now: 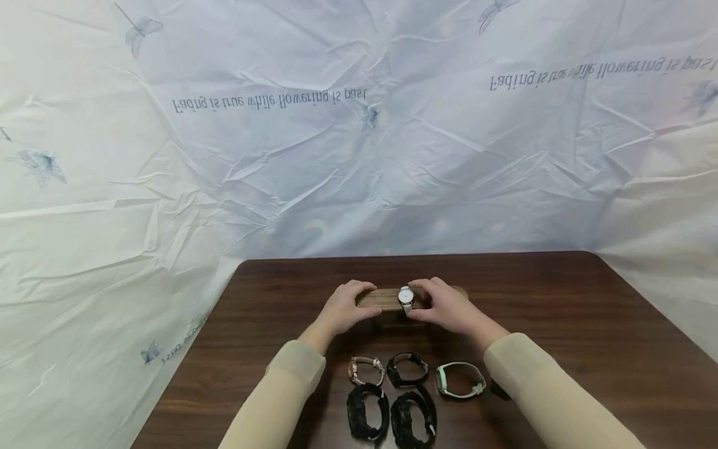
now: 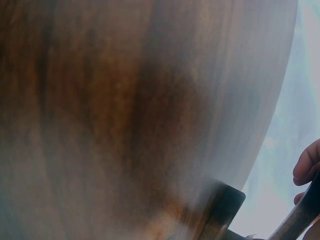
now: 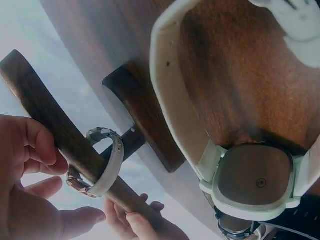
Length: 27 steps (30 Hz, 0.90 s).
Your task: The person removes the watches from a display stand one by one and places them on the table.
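A wooden T-shaped watch stand (image 1: 387,298) stands at the middle of the dark table (image 1: 561,299). A white-strapped watch (image 1: 406,297) with a rose-gold case sits round its crossbar (image 3: 60,130). My left hand (image 1: 349,305) grips the bar's left end, fingers curled over the top. My right hand (image 1: 442,305) grips the bar just right of the watch, thumb below it. In the right wrist view the watch (image 3: 102,167) hangs on the bar between my right fingers (image 3: 32,147) and my left fingertips (image 3: 137,220). The left wrist view is blurred and shows only the stand's base (image 2: 225,205) and one fingertip (image 2: 306,167).
Several watches lie in front of the stand: a rose-gold one (image 1: 366,370), a black one (image 1: 407,368), a mint-white one (image 1: 461,379), and two chunky black ones (image 1: 367,413) (image 1: 413,419). A creased white sheet (image 1: 359,156) hangs behind the table.
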Each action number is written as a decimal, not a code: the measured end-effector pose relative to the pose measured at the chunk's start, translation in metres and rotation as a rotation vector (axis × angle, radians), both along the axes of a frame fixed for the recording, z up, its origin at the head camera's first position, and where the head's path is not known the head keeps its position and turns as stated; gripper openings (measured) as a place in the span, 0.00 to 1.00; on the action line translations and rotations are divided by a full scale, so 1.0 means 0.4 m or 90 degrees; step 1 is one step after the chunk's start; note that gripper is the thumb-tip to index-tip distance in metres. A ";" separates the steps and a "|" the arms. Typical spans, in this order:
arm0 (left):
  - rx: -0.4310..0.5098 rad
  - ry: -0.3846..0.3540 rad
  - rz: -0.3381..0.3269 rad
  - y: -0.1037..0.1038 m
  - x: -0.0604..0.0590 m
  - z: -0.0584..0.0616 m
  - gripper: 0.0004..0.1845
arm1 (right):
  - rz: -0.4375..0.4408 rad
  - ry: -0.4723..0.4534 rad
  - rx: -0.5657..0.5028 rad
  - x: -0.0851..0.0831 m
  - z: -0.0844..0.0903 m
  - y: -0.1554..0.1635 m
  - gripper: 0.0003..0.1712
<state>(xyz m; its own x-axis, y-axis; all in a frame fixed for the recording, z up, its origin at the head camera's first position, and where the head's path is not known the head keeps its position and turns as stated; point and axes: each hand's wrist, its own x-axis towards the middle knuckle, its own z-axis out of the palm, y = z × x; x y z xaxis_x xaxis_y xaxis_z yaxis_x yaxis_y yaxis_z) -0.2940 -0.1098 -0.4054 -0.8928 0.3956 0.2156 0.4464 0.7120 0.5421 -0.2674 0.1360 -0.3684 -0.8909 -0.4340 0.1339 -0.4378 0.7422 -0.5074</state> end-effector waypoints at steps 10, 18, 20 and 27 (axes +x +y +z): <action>-0.003 -0.006 0.003 -0.001 -0.002 -0.001 0.30 | -0.020 -0.006 0.033 -0.017 -0.003 -0.016 0.34; 0.000 -0.008 0.000 -0.004 0.003 0.001 0.31 | -0.034 -0.013 0.049 -0.021 0.003 -0.027 0.31; 0.000 -0.009 0.000 -0.004 0.004 0.001 0.31 | -0.037 -0.016 0.055 -0.022 0.005 -0.029 0.30; -0.004 -0.008 0.001 -0.004 0.001 0.001 0.33 | -0.044 -0.022 0.074 -0.024 0.007 -0.033 0.29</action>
